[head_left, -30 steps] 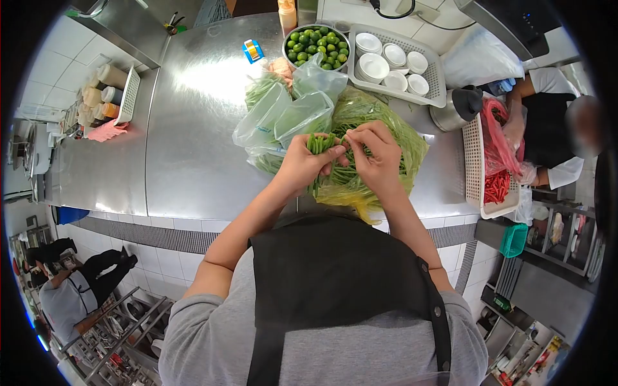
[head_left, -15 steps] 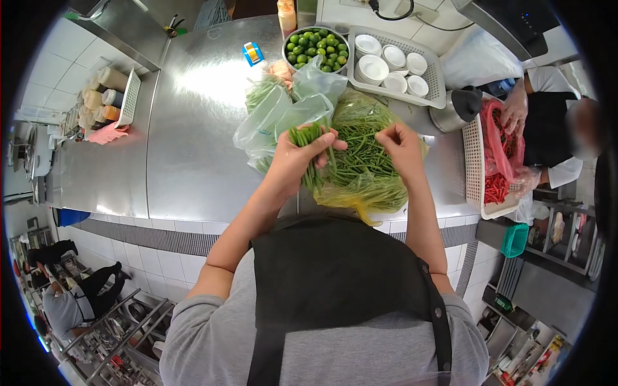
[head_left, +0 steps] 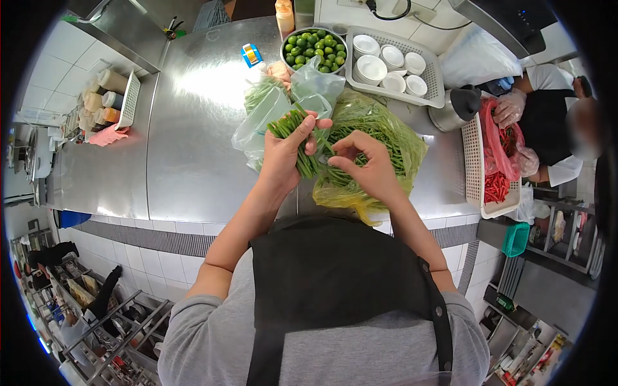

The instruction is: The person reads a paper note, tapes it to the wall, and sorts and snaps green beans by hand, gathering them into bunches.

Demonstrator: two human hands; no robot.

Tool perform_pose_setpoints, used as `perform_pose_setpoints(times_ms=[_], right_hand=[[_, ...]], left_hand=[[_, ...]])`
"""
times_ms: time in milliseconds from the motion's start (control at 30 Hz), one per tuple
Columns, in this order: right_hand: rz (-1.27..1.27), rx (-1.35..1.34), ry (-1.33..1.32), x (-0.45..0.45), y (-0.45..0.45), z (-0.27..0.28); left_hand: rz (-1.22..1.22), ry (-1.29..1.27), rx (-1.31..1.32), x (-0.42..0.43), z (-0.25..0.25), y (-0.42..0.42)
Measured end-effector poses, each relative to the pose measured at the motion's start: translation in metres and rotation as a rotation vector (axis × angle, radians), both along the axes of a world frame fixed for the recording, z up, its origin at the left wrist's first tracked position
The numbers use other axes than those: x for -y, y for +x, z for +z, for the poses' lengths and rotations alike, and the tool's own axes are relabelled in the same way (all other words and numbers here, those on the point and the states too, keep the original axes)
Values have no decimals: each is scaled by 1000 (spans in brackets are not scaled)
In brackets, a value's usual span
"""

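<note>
My left hand is wrapped round a bundle of green beans, held above the counter in front of the pale plastic bags. Just right of the bundle is my right hand, its thumb and index finger curled towards the beans with a gap between them. Whether a single bean touches its fingertips is hard to make out. Beneath my right hand lies an open yellow-green plastic bag full of loose long green beans.
A bowl of green limes and a basket of white dishes stand at the back. A steel jug is on the right, beside a basket of red chillies and a co-worker's gloved hands. Sauce bottles stand left.
My left hand has shifted slightly left with the bundle. My right hand has moved left from over the bag's right side back towards the bundle. The co-worker's hands have moved over the chillies.
</note>
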State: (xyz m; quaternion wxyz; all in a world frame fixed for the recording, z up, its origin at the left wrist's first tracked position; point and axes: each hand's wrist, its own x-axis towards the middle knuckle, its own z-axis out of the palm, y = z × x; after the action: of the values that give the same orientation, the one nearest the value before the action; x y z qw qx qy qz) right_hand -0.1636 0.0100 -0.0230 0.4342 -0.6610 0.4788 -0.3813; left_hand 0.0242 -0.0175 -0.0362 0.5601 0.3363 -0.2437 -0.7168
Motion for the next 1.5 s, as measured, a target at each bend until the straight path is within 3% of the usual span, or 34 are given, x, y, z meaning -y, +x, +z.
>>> perform_pose_setpoints(times_ms=[133,200,333,400,433,500,533,633,767,867,933,967,1167,1400,1500], right_hand=[[41,97,-145,3,3,-1],[132,335,-89,7,-3,6],[44,410,64,23,-23,-4],[-130,-221,-19,32,-32,-25],[-129,-222,-20,30,-36,-44],[-59,-551,-132,25,-37,-72],[-10,-432,116,23,-31,-78],[146,-543,179,9,-7,-101],[61,-773,207,-2,15,-125],[47,-690,148,5,9,-130],[-25,-395,131,11,0,-110],[-26,-396,130,15,-6,-104],[-51,348,389,22,-16,-34],[-194,569,379,17,-12,-24],[-212,454,261,17,-6,-28]], left_hand=[[-12,13,22,-3,6,0],[-34,42,40,-5,5,2],[-23,114,-29,-4,2,7],[-25,136,-42,-5,3,9],[-45,138,-45,-5,3,9],[-63,139,-45,-4,4,11],[-65,152,-62,-4,5,10],[-49,210,-100,-5,8,1],[-121,185,-203,-5,0,3],[-171,171,-22,-10,0,9],[-187,159,95,-11,-2,12],[-207,145,211,-11,-3,13],[-303,0,529,-19,-18,-3],[-347,-120,677,-16,-2,-5],[-401,-211,801,-17,-1,-7]])
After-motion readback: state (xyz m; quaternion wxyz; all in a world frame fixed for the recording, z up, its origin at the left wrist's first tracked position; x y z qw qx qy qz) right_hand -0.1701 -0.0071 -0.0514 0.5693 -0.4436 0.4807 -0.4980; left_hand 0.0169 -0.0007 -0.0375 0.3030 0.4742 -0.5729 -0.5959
